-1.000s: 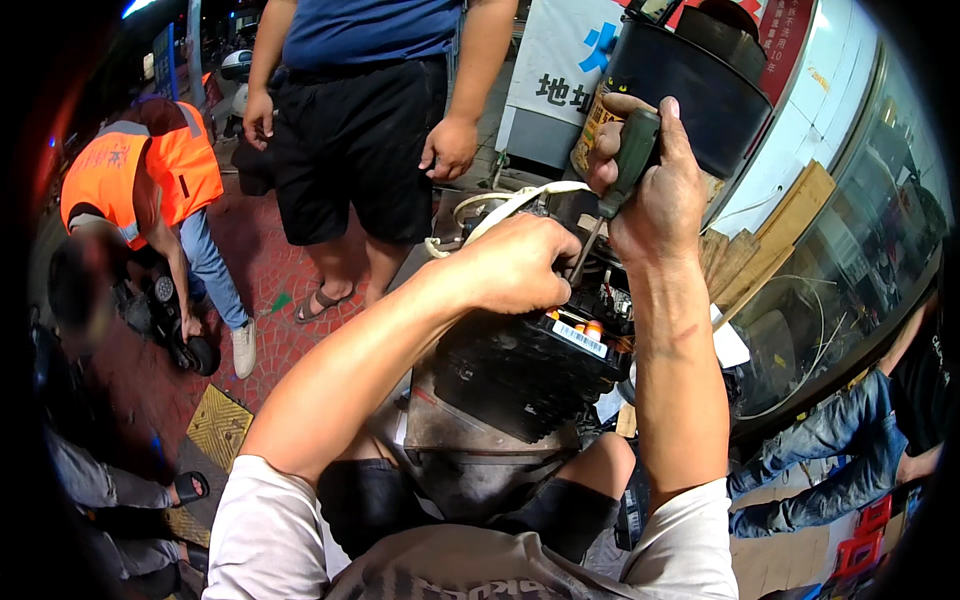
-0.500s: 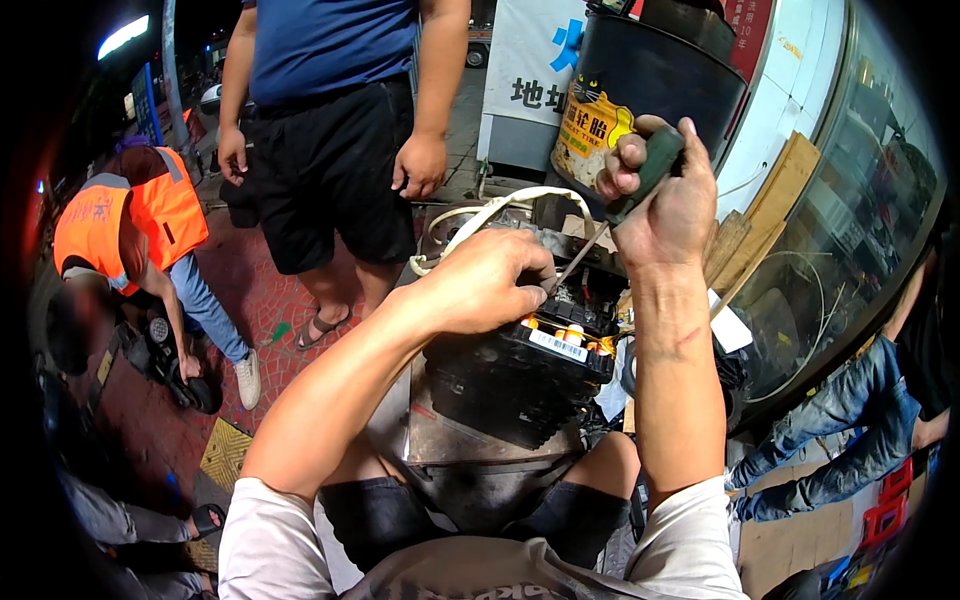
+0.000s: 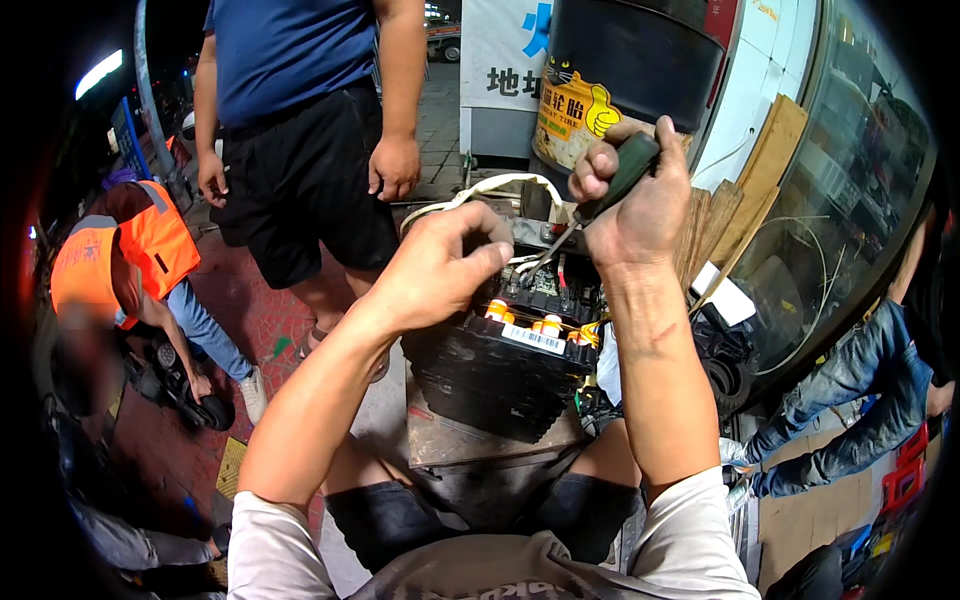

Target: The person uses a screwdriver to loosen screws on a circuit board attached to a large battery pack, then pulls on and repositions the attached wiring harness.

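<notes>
A screwdriver with a dark green handle [image 3: 632, 172] is gripped in my right hand [image 3: 645, 215], raised on the right. Its thin metal shaft slants down into an opened black ribbed box [image 3: 490, 385], among circuit parts and wires. Orange and white cylindrical parts [image 3: 497, 311] and a barcode label [image 3: 533, 339] line the box's near top edge. Over the box's left side, my left hand [image 3: 435, 260] has its thumb and fingers curled together beside short white wires [image 3: 522, 262]; what they pinch is hidden. A pale sleeved cable [image 3: 510, 182] arches behind the box.
The box rests on a worn stand [image 3: 450, 445] between my knees. Someone in a blue shirt [image 3: 295, 60] stands ahead; a person in an orange vest [image 3: 160, 240] bends at left. A dark drum [image 3: 635, 70], wooden boards [image 3: 760, 180] and a glass pane [image 3: 850, 200] are at right.
My left hand has drawn back left and up from the box, uncovering the circuit parts and white wires. My right hand keeps the screwdriver in it. The whole view has shifted slightly.
</notes>
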### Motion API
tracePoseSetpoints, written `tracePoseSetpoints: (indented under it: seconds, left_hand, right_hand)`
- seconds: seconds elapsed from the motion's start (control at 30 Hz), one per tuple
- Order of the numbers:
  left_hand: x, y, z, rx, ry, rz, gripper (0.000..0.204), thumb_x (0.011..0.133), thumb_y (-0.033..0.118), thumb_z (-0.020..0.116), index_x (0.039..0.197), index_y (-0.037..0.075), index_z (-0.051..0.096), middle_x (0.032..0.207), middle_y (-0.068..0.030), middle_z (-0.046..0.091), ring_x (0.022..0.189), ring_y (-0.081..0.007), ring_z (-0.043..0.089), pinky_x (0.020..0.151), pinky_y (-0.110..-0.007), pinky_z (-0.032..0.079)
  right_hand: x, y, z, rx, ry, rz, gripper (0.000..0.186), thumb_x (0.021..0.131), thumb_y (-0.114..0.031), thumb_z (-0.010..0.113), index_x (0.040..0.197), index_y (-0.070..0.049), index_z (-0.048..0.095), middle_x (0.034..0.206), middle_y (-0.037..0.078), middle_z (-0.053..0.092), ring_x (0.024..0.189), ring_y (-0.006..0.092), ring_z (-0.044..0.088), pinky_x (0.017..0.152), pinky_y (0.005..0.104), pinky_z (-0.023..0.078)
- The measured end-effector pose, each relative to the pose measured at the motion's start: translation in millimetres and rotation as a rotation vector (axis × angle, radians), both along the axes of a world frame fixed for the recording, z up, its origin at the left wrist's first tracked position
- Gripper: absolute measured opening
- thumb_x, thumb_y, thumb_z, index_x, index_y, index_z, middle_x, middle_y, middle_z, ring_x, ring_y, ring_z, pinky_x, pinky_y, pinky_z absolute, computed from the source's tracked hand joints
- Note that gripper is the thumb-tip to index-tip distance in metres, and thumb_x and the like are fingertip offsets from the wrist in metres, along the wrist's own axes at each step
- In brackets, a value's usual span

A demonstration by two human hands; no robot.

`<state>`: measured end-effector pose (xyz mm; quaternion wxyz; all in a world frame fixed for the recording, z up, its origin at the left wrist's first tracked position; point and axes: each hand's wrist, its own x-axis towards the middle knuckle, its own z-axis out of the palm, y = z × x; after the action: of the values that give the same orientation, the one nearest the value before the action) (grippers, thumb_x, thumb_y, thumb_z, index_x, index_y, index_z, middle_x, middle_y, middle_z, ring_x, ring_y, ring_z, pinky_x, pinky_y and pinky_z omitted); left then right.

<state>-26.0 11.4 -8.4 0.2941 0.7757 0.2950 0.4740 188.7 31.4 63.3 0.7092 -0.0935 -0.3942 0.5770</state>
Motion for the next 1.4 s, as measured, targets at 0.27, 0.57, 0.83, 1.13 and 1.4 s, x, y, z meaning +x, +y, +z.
tracePoseSetpoints:
  seconds: [0.27, 0.57, 0.83, 1.13, 1.4]
  left_hand:
    - [-2.1, -11.5, 0.8, -0.179, -0.044, 0.054, 0.015, 0.106, 0.016, 0.069, 0.109, 0.002, 0.067, 0.093, 0.0009, 0.064, 0.077, -0.0051, 0.056, 0.059, -0.023, 0.048]
    - [5.6, -18.4, 5.3, -0.228, 0.016, 0.098, 0.017, 0.106, 0.017, 0.068, 0.107, 0.001, 0.067, 0.098, -0.0029, 0.071, 0.074, -0.0052, 0.057, 0.058, -0.024, 0.046]
    - [12.3, -22.7, 7.2, -0.114, -0.166, -0.143, 0.021, 0.106, 0.018, 0.071, 0.112, -0.002, 0.069, 0.112, -0.0108, 0.077, 0.105, -0.0146, 0.068, 0.099, -0.032, 0.053]
    - [7.9, -12.6, 2.8, 0.107, 0.275, 0.116, 0.015, 0.096, 0.012, 0.078, 0.100, -0.002, 0.074, 0.088, -0.0048, 0.067, 0.088, -0.0150, 0.064, 0.085, -0.033, 0.053]
    - [7.4, -7.7, 10.1, -0.305, 0.244, -0.004, 0.009, 0.092, 0.004, 0.078, 0.097, -0.004, 0.075, 0.090, -0.0030, 0.072, 0.086, -0.0117, 0.064, 0.082, -0.029, 0.052]
  right_hand:
    - [6.1, 6.1, -22.4, 0.013, 0.164, 0.000, 0.053, 0.110, -0.057, 0.049, 0.081, -0.014, 0.056, 0.059, 0.002, 0.044, 0.050, 0.0170, 0.040, 0.051, 0.0321, 0.032]
    - [27.0, 9.6, -42.5, -0.052, 0.356, 0.010, 0.054, 0.110, -0.055, 0.044, 0.075, -0.015, 0.053, 0.057, 0.000, 0.040, 0.051, 0.0169, 0.037, 0.053, 0.0347, 0.030]
    - [34.5, 6.9, -34.3, 0.037, 0.462, 0.033, 0.058, 0.111, -0.057, 0.041, 0.074, -0.015, 0.054, 0.057, -0.002, 0.041, 0.051, 0.0163, 0.037, 0.053, 0.0339, 0.031]
    - [41.9, 9.6, -31.7, 0.101, 0.306, -0.168, 0.055, 0.112, -0.050, 0.042, 0.075, -0.014, 0.056, 0.058, 0.002, 0.044, 0.052, 0.0186, 0.039, 0.053, 0.0353, 0.033]
    - [48.9, 0.1, -33.5, 0.112, 0.301, -0.134, 0.054, 0.112, -0.050, 0.044, 0.074, -0.013, 0.058, 0.059, 0.002, 0.046, 0.052, 0.0188, 0.040, 0.053, 0.0354, 0.033]
